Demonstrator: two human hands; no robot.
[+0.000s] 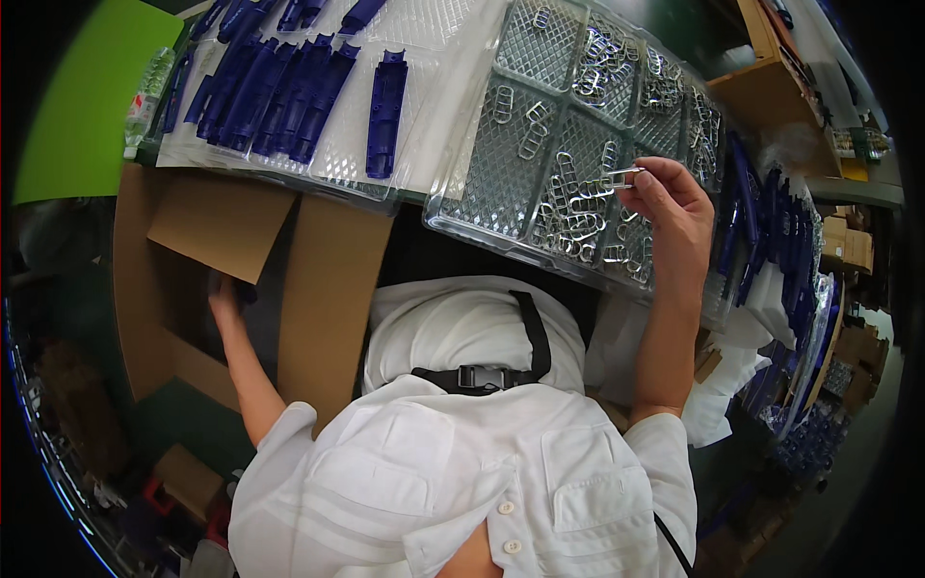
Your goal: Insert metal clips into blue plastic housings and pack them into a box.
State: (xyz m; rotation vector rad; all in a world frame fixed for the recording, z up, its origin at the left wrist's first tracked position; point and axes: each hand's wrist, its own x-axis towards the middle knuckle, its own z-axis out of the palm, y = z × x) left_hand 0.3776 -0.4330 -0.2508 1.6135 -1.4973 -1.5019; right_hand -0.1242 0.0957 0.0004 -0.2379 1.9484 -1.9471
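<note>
My right hand (672, 197) is raised over a clear compartmented plastic tray (487, 188). Its thumb and fingers pinch a small shiny metal clip (624, 178) shaped like an elongated loop. Similar metal clips (578, 183) lie in heaps in the compartments below, and a few are spread thinly in the ones farther left. My left hand (224, 293) reaches down into an open cardboard box (332, 299) at the left. Its fingers are mostly hidden beneath a flap and in shadow. Something dark blue shows beside them, but I cannot tell whether the hand holds it.
Dark blue plastic housings (387, 116) lie in rows on a clear tray at the far left. A plastic bottle (146, 101) stands beside them. More blue parts (785, 236) are stacked at the right, near white wrapping (718, 385). A wooden shelf (776, 87) is at far right.
</note>
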